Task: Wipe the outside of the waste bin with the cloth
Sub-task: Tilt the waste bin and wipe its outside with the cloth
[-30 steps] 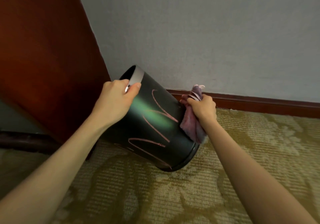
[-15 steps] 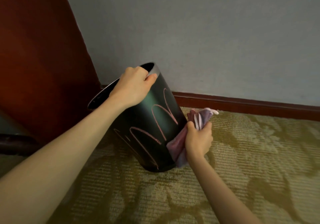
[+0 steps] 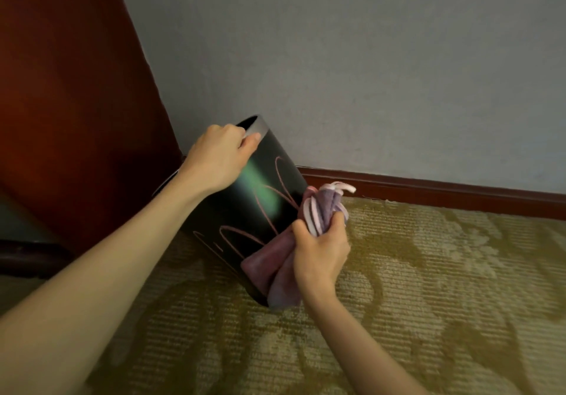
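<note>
A black waste bin (image 3: 245,211) with pink looping lines on its side is tilted on the carpet, its mouth up and to the left. My left hand (image 3: 216,157) grips the bin's silver rim. My right hand (image 3: 320,249) holds a bunched purple cloth (image 3: 275,267) pressed against the lower right side of the bin, near its base. The cloth's pale folded edges stick out above my fingers. The bin's base is hidden behind the cloth.
A dark red wooden panel (image 3: 70,104) stands at the left, close to the bin. A grey wall (image 3: 367,73) with a reddish skirting board (image 3: 444,192) runs behind. Patterned beige carpet (image 3: 428,303) covers the floor.
The bin has tipped from leaning right to more upright. My right hand has slid the cloth from the bin's upper right side down towards its base.
</note>
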`<state>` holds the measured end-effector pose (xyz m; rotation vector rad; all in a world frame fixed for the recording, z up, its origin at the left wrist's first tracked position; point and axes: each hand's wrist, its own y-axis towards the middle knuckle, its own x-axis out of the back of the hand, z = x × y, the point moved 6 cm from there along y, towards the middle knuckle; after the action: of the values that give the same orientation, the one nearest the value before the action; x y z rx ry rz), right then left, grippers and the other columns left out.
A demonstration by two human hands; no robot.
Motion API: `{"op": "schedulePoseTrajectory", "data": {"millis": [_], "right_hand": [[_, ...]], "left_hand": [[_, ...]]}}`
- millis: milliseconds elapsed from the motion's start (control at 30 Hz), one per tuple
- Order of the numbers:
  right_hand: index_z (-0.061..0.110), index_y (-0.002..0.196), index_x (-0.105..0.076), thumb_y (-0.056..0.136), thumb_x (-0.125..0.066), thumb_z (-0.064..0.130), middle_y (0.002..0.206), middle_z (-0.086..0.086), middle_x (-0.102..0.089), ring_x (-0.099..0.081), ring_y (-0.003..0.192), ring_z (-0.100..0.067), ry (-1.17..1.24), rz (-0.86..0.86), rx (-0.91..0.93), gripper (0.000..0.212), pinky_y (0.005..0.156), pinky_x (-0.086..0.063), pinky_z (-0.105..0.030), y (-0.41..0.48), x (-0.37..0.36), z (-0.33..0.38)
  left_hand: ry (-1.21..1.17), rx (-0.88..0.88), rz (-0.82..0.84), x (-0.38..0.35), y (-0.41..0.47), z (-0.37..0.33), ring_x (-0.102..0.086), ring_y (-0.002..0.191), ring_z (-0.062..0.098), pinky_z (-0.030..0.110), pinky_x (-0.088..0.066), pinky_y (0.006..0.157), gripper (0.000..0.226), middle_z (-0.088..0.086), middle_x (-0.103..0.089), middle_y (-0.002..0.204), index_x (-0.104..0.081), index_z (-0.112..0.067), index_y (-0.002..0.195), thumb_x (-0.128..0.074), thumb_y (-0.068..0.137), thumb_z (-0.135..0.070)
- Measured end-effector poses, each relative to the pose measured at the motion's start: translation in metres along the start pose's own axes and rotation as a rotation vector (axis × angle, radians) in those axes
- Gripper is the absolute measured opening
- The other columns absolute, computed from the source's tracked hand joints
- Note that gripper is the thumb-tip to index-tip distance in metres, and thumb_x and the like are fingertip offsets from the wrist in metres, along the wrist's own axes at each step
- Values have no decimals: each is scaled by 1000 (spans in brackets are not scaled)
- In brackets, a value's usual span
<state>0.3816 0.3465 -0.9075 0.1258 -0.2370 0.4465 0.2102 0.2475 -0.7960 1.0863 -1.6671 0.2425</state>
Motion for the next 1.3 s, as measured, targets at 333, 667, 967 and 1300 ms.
{"op": "schedulePoseTrajectory", "data": {"millis": [333,667,967,1300], "right_hand": [[19,89,-55,72,-68,41,82,0,-53,-51,75,-25,-219,119,-10,31,66,-35,-32,76,-38,36],[7,116,-57,73,-74,38,114,-15,-62,-59,96,-30,-281,312,-214,56,72,-44,-32,131,-57,12],[16,98,-56,76,-66,37,82,1,-58,-57,76,-24,-128,-10,-98,33,67,-40,-31,65,-23,24],[27,87,-36,73,-67,24,75,1,-59,-52,61,-19,-85,14,240,34,58,-36,-30,-14,-21,32]], "left_hand": [[-88,7,-6,14,-17,17,-38,47,18,29,-24,46,50,10,-43,54,-49,7,63,-42,97,-29],[-96,6,-25,10,-22,8,-35,46,18,34,-17,52,50,5,-36,49,-31,-11,51,-43,96,-29],[-105,60,-42,11,-17,11,-46,59,34,41,-33,56,50,7,-41,54,-33,-11,53,-43,95,-36],[-35,-2,-67,14,-19,8,-51,63,40,41,-30,57,50,15,-42,54,-36,-5,54,-42,96,-32]]}}
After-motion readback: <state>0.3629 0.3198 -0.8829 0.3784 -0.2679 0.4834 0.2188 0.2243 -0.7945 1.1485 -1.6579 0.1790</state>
